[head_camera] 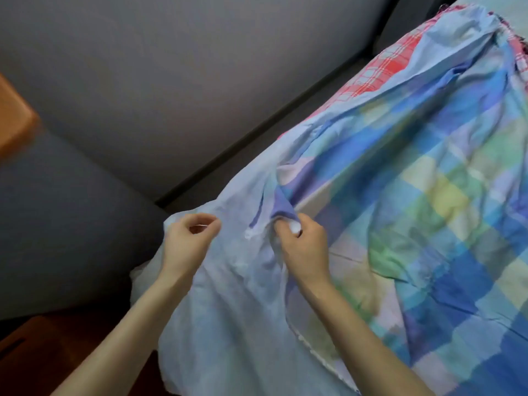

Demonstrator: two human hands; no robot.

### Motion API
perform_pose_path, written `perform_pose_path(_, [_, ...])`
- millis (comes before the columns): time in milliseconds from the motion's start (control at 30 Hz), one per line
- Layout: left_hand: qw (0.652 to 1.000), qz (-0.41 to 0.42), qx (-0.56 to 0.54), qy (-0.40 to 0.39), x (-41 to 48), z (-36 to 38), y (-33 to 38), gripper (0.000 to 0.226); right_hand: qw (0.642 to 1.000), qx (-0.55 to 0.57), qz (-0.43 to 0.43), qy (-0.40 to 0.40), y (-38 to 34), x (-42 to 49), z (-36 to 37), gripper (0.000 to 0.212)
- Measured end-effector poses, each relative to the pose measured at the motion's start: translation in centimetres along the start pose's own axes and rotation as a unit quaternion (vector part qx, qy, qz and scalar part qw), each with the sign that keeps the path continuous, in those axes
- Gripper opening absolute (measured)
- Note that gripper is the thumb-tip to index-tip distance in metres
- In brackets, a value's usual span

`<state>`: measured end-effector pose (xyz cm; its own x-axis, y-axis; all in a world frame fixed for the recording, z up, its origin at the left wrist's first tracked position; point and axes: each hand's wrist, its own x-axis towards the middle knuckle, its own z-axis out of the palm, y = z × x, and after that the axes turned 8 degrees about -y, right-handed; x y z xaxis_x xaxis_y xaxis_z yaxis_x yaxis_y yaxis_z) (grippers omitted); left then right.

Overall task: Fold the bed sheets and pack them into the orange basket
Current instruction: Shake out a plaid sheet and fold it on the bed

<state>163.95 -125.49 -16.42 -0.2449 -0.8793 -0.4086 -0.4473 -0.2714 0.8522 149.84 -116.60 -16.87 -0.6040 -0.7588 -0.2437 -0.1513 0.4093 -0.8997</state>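
Here, curled hands (188,241) (304,248) pinch sheet (243,295).

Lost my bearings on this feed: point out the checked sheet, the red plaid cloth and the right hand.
checked sheet (428,212): head view, its spread checked face.
red plaid cloth (380,72): head view, strip showing beyond the sheet.
right hand (304,247): head view, back of the hand.

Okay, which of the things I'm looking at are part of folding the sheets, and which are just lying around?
Part of the job:
- blue checked sheet, pinched by the left hand and the right hand
- red checked sheet beneath it
- orange object at the left edge, possibly the basket; too cropped to tell

Just there:
- grey wall
- dark wooden surface, lower left
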Motion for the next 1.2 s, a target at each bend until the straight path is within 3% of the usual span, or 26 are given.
perform_pose_path(67, [0.989,-0.069,0.091,0.091,2.1,-3.2,-3.0,0.012,0.967,0.213,0.139,-0.037,0.4,0.3,-1.2,0.025])
perform_pose_path(133, [0.966,-0.149,0.18,0.111,3.9,-5.8,-5.8,0.009,0.912,0.309,0.265,-0.037,2.9,1.2,-2.4,0.023])
perform_pose_path(167, [0.955,-0.177,0.22,0.09,4.8,-6.4,-6.9,0.023,0.907,0.282,0.31,-0.03,4.4,1.4,-3.2,0.022])
perform_pose_path(233, [0.941,-0.219,0.259,0.022,6.3,-7.4,-9.1,0.048,0.94,0.048,0.336,-0.039,7.0,1.2,-3.8,0.017])
perform_pose_path(300, [0.934,-0.221,0.279,-0.019,7.6,-7.5,-10.6,0.051,0.936,-0.236,0.262,-0.022,8.6,0.2,-4.0,0.009])
perform_pose_path(400, [0.953,-0.155,0.252,-0.063,8.7,-6.8,-11.1,0.047,0.865,-0.496,0.045,0.056,8.1,-1.3,-2.9,0.035])
perform_pose_path(433, [0.966,-0.141,0.198,-0.083,8.8,-6.6,-10.7,0.049,0.843,-0.533,-0.041,0.064,7.6,-1.8,-2.4,0.043])
perform_pose_path(500, [0.978,-0.131,0.071,-0.143,8.9,-6.1,-10.1,0.049,0.808,-0.571,-0.145,0.006,7.9,-2.5,-1.1,0.05])
perform_pose_path(567, [0.979,-0.113,0.071,-0.154,9.3,-5.8,-9.8,0.034,0.776,-0.608,-0.151,-0.074,8.8,-2.7,-0.2,0.048])
perform_pose_path(667, [0.979,-0.061,0.176,-0.08,10.0,-5.7,-9.5,0.013,0.739,-0.655,-0.11,-0.111,10.4,-2.2,0.5,0.047])
perform_pose_path(833, [0.977,-0.008,0.207,-0.059,8.5,-7.4,-8.9,0.033,0.755,-0.632,-0.163,-0.056,10.7,-0.3,0.5,0.006])
perform_pose_path(967, [0.963,-0.101,0.162,-0.189,5.5,-10.5,-7.6,0.036,0.811,-0.568,-0.137,-0.032,9.4,0.2,0.0,0.026])
perform_pose_path(1100, [0.917,-0.168,0.221,-0.286,3.6,-14.5,-6.4,0.028,0.846,-0.49,-0.21,-0.002,5.1,-1.1,0.0,0.027])
perform_pose_path(1200, [0.885,-0.196,0.28,-0.315,2.0,-17.3,-5.8,0.024,0.913,-0.337,-0.213,-0.09,0.5,-3.6,0.9,0.028])
